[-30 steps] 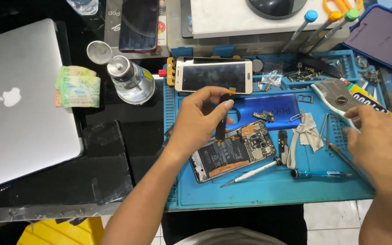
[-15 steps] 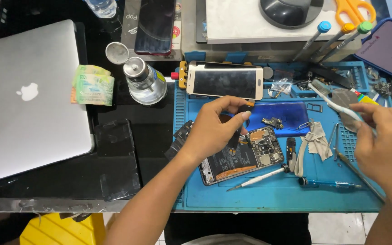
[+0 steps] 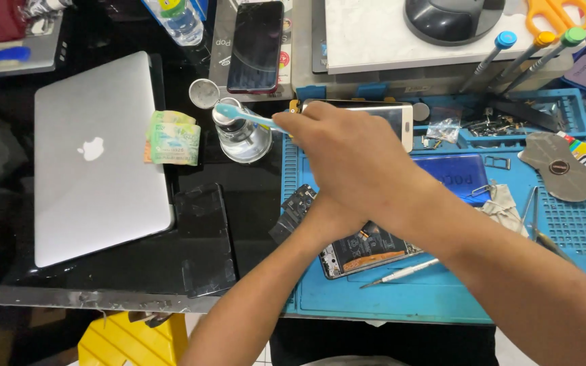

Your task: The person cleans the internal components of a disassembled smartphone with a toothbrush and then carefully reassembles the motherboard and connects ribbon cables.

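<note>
Two hands cross over the blue work mat (image 3: 435,298), the right hand (image 3: 354,159) on top and reaching leftward past the mat's edge. It is closed around the handle of a light-blue brush (image 3: 242,116), whose long axis runs almost level, tilted slightly upward to the left; the head end points left and sits right over the mouth of a small metal dispenser bottle (image 3: 241,135) standing on the dark table. The handle end disappears into the fist, so how the fingers grip it cannot be made out. The left hand (image 3: 327,217) is almost wholly hidden beneath the right wrist; only the wrist and forearm show, and whether that hand is spread or pinching anything cannot be told. Just below it lies an opened phone (image 3: 364,251) with its circuit board and battery exposed, its upper part covered by the arms. Beside the phone, near the front of the mat, rests a thin metal tool (image 3: 401,272). Behind the right hand, a white-framed phone (image 3: 398,116) is partly hidden by the knuckles. Left of the bottle lie a folded banknote (image 3: 173,139) and a closed silver laptop (image 3: 100,159).
</note>
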